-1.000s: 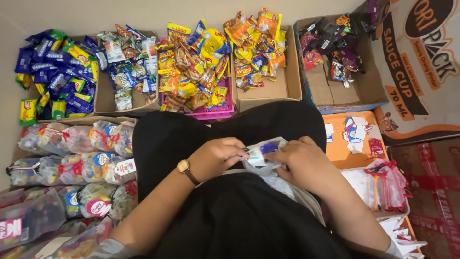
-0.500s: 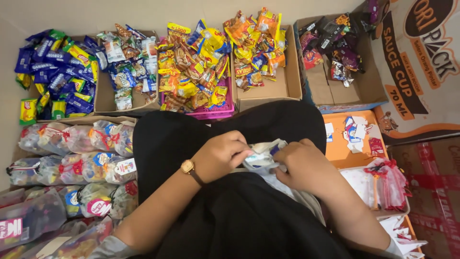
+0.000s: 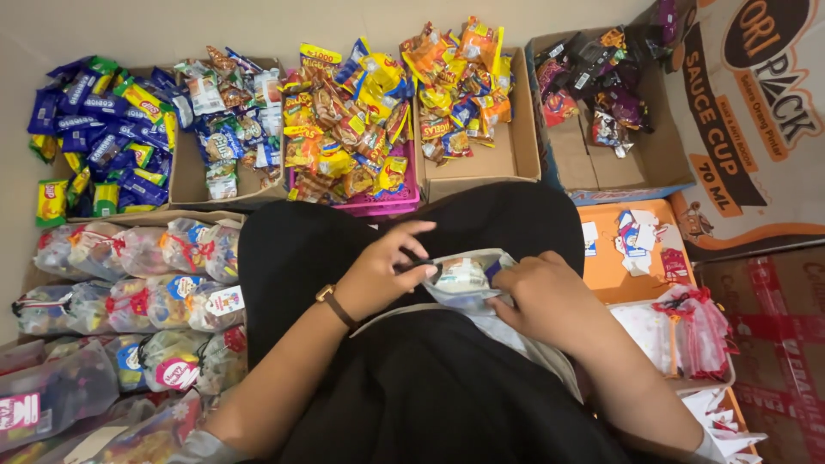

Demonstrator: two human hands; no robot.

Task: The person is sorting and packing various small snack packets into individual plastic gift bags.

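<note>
On my lap, over black cloth, lies a small clear pouch [image 3: 464,277] with snack packets inside. My left hand [image 3: 382,266], with a wristwatch on its wrist, pinches the pouch's left rim, its fingers partly spread. My right hand [image 3: 543,296] grips the pouch's right side and holds its mouth open. The pouch's lower part is hidden under my right hand.
Cardboard boxes of snack packets [image 3: 352,112] line the far side, with a pink basket [image 3: 391,202] in the middle. Filled tied pouches [image 3: 137,283] lie in rows at the left. An orange tray [image 3: 619,258] with labels and a stack of empty pouches [image 3: 687,331] sit at the right.
My left hand has lifted and spread its fingers along the pouch's rim. The pouch mouth now stands wider open, showing the packets inside. My right hand has barely moved.
</note>
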